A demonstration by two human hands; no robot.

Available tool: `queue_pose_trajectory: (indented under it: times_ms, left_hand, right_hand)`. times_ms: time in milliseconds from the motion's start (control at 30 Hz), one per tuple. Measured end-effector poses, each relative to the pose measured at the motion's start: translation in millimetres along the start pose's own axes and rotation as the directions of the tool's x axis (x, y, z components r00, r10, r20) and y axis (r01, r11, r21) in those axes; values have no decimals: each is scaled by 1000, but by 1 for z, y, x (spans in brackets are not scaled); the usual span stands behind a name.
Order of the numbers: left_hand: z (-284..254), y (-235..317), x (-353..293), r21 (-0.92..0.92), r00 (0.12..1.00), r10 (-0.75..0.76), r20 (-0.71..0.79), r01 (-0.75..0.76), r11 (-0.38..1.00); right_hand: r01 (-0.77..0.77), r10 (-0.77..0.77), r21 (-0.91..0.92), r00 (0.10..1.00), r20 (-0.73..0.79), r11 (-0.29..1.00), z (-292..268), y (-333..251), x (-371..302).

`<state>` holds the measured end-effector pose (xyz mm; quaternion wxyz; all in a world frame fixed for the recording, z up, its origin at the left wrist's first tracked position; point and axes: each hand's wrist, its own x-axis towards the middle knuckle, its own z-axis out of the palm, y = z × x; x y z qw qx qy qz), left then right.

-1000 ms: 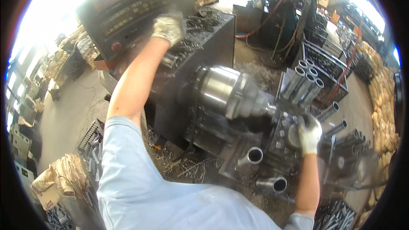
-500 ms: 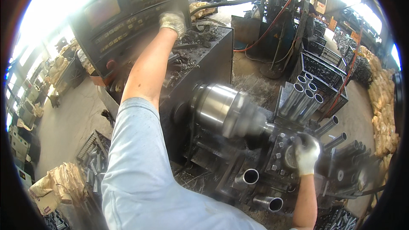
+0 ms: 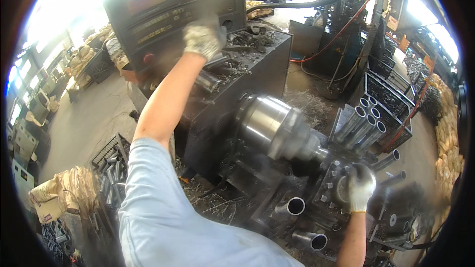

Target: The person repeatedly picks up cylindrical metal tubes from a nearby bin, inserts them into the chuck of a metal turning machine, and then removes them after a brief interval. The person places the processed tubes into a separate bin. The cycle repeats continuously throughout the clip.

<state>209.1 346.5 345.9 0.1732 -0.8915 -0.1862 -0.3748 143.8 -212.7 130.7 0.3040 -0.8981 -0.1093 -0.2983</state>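
My left hand [image 3: 203, 39], in a whitish knit glove, is raised before the dark control panel [image 3: 163, 17] of a lathe. Motion smears its fingers, so any touch on the panel is unclear. My right hand [image 3: 362, 187], gloved too, curls over the side of a bolt-studded tool post [image 3: 330, 185], next to its round centre. Left of that post, the shiny chuck [image 3: 269, 121] looks blurred, as if turning. From its end a narrow bright piece [image 3: 319, 153] points toward the tool post. Two thick metal tubes, an upper one [image 3: 292, 206] and a lower one [image 3: 314, 241], stick out below the post.
Several upright steel tubes [image 3: 363, 123] stand behind the tool post. Black mesh crates [image 3: 388, 96] lie beyond them. Metal chips litter the machine housing [image 3: 247, 64]. At lower left are a basket of metal pieces [image 3: 113, 168] and tan sacks [image 3: 67, 190]. A red hose [image 3: 341, 32] crosses the back.
The whole view has shifted. Against the panel, my left hand has moved left and nearer to me. My right hand keeps its place at the tool post.
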Motion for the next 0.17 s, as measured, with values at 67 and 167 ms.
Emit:
queue_pose_trajectory:
  times_ms: [67,167]
  left_hand:
    - [-14,-33,-22,17,995,-93,-23,93,995]
    - [-21,-64,-33,96,983,-183,0,183,979]
  right_hand:
    - [-5,6,-23,1000,2,1000,2,0,0]
    - [-71,69,22,996,54,997,-1,-2,2]
